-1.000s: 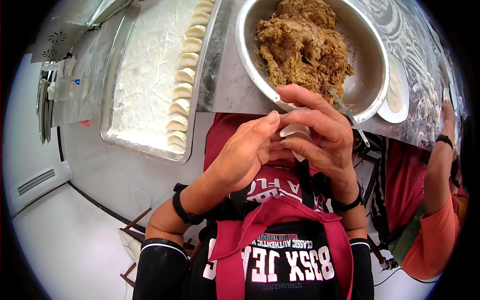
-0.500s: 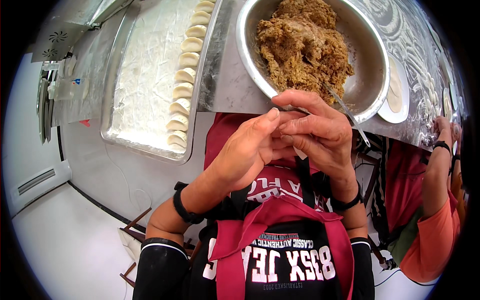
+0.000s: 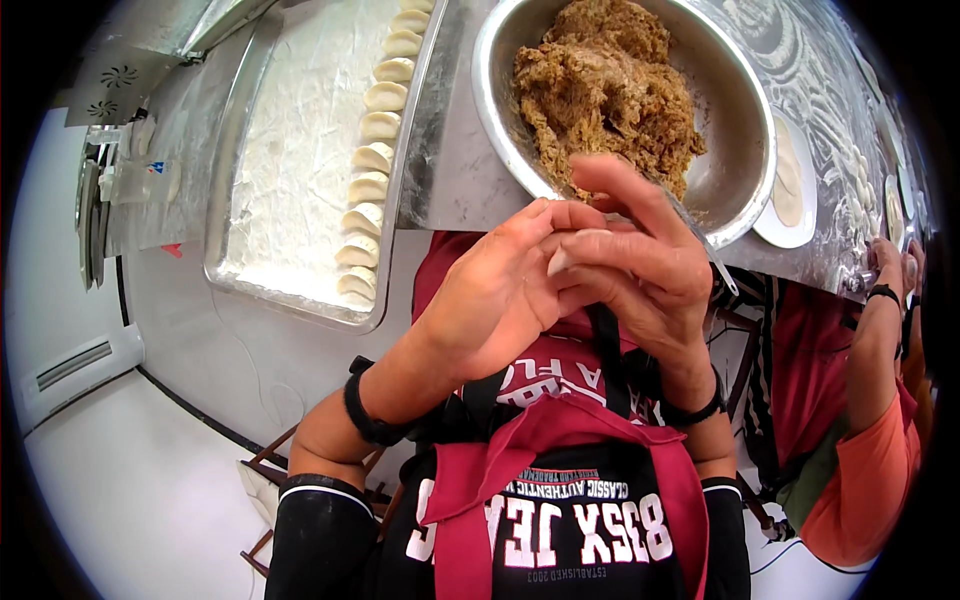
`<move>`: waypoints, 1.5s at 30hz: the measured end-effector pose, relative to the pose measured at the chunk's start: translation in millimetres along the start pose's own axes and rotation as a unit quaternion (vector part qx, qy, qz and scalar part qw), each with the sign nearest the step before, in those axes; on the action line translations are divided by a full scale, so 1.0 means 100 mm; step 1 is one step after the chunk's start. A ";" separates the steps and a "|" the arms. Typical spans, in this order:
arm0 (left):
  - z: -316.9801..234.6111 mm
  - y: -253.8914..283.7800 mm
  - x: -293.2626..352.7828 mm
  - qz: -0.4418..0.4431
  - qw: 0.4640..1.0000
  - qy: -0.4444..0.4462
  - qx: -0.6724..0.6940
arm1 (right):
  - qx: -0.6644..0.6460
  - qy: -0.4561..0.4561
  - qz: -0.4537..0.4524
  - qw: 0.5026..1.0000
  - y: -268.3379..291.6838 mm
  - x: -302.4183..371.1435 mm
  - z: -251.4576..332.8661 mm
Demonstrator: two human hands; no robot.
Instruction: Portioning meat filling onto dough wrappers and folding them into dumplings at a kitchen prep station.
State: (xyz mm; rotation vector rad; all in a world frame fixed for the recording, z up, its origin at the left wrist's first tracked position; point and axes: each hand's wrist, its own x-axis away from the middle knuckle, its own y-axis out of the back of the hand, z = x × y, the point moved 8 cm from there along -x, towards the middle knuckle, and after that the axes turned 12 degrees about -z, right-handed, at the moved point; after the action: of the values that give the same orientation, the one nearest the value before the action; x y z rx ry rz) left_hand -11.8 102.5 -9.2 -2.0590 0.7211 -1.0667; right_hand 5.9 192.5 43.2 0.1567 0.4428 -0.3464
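Observation:
My left hand and my right hand meet in front of my apron, just below the near rim of a wide metal bowl. Their fingers are bent and pressed together; whatever they hold is mostly hidden. A pale spot shows at the right fingertips, and I cannot tell whether it is dough or a nail. The right index finger is raised away from the others. Brown minced filling fills much of the bowl. Behind my right hand a metal utensil's handle leans over the rim.
A floured metal tray stands at the left, with a row of folded dumplings along its right side. Right of the bowl lies a white plate with flat dough wrappers. A co-worker's arm reaches to the floured table at far right.
My right index finger has lifted, and the fingers of both hands have shifted against each other. My left hand has moved slightly up. The tray and bowl look unchanged.

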 end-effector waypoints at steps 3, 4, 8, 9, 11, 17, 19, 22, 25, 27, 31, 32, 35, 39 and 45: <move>-0.01 -0.09 0.00 -0.008 1.000 0.005 0.013 | -0.003 0.041 0.033 0.999 -0.03 0.02 -0.03; -0.02 -0.11 -0.01 -0.017 1.000 -0.003 0.007 | -0.001 0.041 0.032 0.999 -0.04 0.02 0.00; -0.04 -0.07 -0.04 -0.009 1.000 0.001 0.011 | 0.008 0.021 -0.027 0.999 0.02 0.01 0.05; -0.04 -0.11 -0.03 0.008 0.999 -0.004 0.035 | -0.029 -0.002 -0.028 0.999 0.03 0.03 0.02; -0.04 -0.13 -0.03 0.027 0.998 -0.008 0.059 | 0.030 0.082 -0.006 0.996 0.02 -0.02 0.12; -0.02 -0.10 -0.07 0.019 0.999 0.011 0.025 | -0.001 0.022 -0.042 0.999 0.04 -0.08 0.12; -0.02 -0.07 -0.04 0.038 0.994 -0.004 0.105 | 0.078 0.153 0.001 0.985 0.01 -0.08 0.20; -0.05 -0.12 -0.06 0.020 0.997 -0.030 0.068 | 0.077 0.140 -0.023 0.987 0.04 -0.12 0.15; -0.07 -0.04 -0.06 -0.024 0.999 -0.038 0.025 | 0.068 0.091 -0.057 0.992 0.03 -0.15 0.16; -0.07 -0.09 -0.05 -0.010 0.999 -0.030 0.026 | 0.064 0.063 -0.074 0.993 0.06 -0.16 0.09; -0.10 -0.17 -0.02 -0.038 0.997 -0.058 0.039 | 0.074 0.172 0.005 0.982 0.02 -0.11 0.09; -0.10 -0.15 -0.02 -0.050 0.996 -0.062 0.034 | 0.078 0.172 0.014 0.982 0.01 -0.11 0.08; -0.06 -0.08 -0.06 -0.011 0.999 -0.044 0.011 | 0.062 0.106 -0.009 0.992 0.00 -0.14 0.09; -0.04 -0.11 -0.05 -0.005 0.999 -0.030 0.019 | 0.101 0.089 -0.023 0.991 0.02 -0.16 0.10; -0.09 -0.07 -0.06 -0.071 0.994 -0.069 0.038 | 0.128 0.163 0.012 0.978 -0.07 -0.13 0.09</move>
State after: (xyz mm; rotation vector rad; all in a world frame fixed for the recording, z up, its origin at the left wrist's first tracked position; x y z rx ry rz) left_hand -21.3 107.9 -2.5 -2.1195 0.4642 -1.0017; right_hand -4.1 188.3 56.5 0.4739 0.7188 -0.3544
